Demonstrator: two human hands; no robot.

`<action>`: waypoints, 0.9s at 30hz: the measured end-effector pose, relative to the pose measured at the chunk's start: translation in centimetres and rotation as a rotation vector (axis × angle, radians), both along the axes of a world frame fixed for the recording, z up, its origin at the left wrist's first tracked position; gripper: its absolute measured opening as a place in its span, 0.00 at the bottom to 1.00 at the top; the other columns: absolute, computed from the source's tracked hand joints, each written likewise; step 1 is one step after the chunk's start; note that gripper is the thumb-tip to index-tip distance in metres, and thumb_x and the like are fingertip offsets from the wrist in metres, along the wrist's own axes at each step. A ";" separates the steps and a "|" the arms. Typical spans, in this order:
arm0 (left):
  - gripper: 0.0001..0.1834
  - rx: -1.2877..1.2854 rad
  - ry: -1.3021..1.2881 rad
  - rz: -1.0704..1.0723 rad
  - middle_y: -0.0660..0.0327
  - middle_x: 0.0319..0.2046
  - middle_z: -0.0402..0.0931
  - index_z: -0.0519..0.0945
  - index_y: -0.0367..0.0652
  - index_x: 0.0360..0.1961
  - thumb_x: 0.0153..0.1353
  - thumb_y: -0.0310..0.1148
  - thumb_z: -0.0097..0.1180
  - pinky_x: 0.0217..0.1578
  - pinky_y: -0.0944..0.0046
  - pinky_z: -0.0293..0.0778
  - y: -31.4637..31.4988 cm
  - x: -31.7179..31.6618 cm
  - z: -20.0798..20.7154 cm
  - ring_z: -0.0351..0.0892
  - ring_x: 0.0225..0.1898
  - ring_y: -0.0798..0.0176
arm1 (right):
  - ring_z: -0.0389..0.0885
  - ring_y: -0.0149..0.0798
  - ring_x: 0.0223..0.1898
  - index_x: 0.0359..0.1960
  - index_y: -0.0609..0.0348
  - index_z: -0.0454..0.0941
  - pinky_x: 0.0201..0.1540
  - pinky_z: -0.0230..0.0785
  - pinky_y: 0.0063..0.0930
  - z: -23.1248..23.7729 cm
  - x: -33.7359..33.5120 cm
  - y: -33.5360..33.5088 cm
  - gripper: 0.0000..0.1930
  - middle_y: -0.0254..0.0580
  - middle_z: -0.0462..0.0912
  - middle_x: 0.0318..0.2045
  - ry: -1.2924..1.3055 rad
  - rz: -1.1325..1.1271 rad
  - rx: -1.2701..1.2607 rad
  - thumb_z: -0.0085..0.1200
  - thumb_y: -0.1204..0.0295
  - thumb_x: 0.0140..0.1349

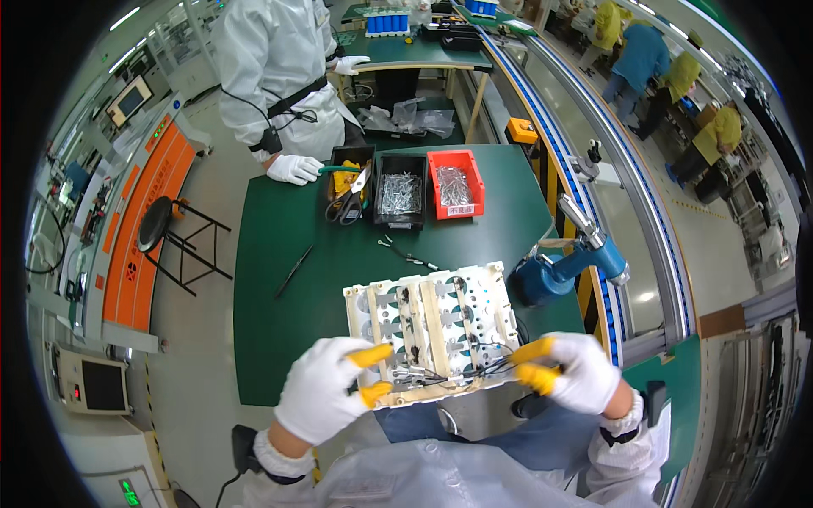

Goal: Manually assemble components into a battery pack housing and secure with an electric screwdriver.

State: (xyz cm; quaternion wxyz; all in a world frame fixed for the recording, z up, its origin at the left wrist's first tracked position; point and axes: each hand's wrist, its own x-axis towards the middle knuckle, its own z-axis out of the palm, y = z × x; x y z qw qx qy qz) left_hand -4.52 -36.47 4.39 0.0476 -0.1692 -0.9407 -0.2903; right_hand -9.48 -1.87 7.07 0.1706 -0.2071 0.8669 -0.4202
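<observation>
A white plastic frame (434, 315) with metal tabs, round openings and black wires (484, 366) lies at the table's near edge, its near side overhanging. My left hand (326, 388), in a white glove with yellow fingertips, is at the frame's near left corner. Its thumb and forefinger are spread, with nothing seen between them. My right hand (577, 372), gloved alike, is at the near right corner. Its yellow fingertips close on the black wires where these reach the frame's right edge; the exact grip is partly hidden.
Behind the frame stand a black bin of screws (400, 193), a red bin of screws (456, 184) and a black box with scissors (349, 199). A pen (294, 271) lies left. A blue tool (559, 271) stands right, beside the conveyor (593, 152). A co-worker's gloved hand (295, 169) rests at the far left.
</observation>
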 end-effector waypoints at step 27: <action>0.11 0.134 -0.169 -0.022 0.55 0.33 0.81 0.86 0.43 0.42 0.58 0.31 0.66 0.34 0.58 0.75 2.6 1.7 -3.7 0.78 0.30 0.53 | 0.85 0.50 0.42 0.48 0.51 0.82 0.45 0.77 0.41 -6.4 -3.4 -7.7 0.15 0.43 0.85 0.41 0.035 0.536 0.088 0.58 0.60 0.63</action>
